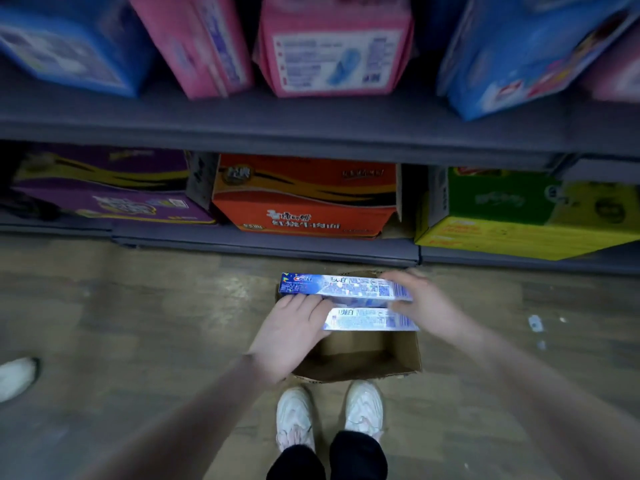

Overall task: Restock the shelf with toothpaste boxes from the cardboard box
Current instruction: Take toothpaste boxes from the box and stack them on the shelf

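While both hands hover over the open cardboard box (360, 358) on the floor, this looks like the pick-up step: left hand (294, 327) grips the near toothpaste box (370, 319), right hand (420, 299) grips the far toothpaste box (343, 287). Next, probably lift both clear and carry them to the shelf (311, 129).

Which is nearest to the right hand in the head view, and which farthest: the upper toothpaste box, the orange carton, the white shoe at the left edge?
1. Upper toothpaste box: in the right hand.
2. Orange carton: bottom shelf, beyond the hand.
3. White shoe: floor, far left.
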Demonstrator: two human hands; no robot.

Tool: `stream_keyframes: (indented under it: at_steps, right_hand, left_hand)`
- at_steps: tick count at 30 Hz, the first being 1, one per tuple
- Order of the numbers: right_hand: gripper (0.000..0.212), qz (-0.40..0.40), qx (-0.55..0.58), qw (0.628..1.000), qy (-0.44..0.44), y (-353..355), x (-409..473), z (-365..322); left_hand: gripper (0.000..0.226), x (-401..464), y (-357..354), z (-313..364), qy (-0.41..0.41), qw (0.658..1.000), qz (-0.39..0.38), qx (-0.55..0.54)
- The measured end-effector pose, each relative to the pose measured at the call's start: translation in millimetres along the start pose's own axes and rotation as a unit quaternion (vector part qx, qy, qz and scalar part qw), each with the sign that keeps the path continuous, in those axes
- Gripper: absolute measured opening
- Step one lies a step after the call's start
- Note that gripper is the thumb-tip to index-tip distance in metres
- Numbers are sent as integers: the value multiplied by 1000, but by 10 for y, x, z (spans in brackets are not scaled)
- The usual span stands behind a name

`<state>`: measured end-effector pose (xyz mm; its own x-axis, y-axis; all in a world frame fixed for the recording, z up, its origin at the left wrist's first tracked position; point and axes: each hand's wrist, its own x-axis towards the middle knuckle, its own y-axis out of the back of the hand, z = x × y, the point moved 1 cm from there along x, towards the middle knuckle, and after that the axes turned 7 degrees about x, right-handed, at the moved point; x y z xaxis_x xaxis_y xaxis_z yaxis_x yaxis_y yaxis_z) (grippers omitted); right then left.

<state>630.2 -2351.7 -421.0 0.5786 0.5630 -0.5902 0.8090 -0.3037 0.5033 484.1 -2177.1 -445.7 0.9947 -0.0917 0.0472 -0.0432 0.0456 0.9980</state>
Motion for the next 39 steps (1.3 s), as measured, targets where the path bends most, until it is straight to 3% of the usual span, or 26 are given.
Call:
stream_keyframes:
  at_steps: [6,9,13,21,29,34,39]
  right_hand:
    - [46,21,35,998,56,518,-583,-528]
    - [42,41,49,994,92,786,-863,-777]
    - [41,55,58,988,134,1114,-1203,-1067]
    - [41,78,52,973,210,1736,-1872,-1761]
    - [67,144,28,946,288,2363,-2467,-2362]
    - [40,161,15,938,307,2776,-2667,-2675]
    - [35,188,8,925,331,3181,-2736,-2969]
  left_hand:
    - [42,70,897,-63,-16,1000,3,-6]
    - [42,148,1342,-89,-35,998,45,7]
    - [59,214,1942,-106,-62,994,83,22]
    - [43,287,3117,-114,-62,988,128,58]
    - [40,526,4148,-92,-90,969,211,93]
    - [38,746,4668,-122,-85,963,231,114]
    - [36,1002,5083,-178,-75,956,248,140]
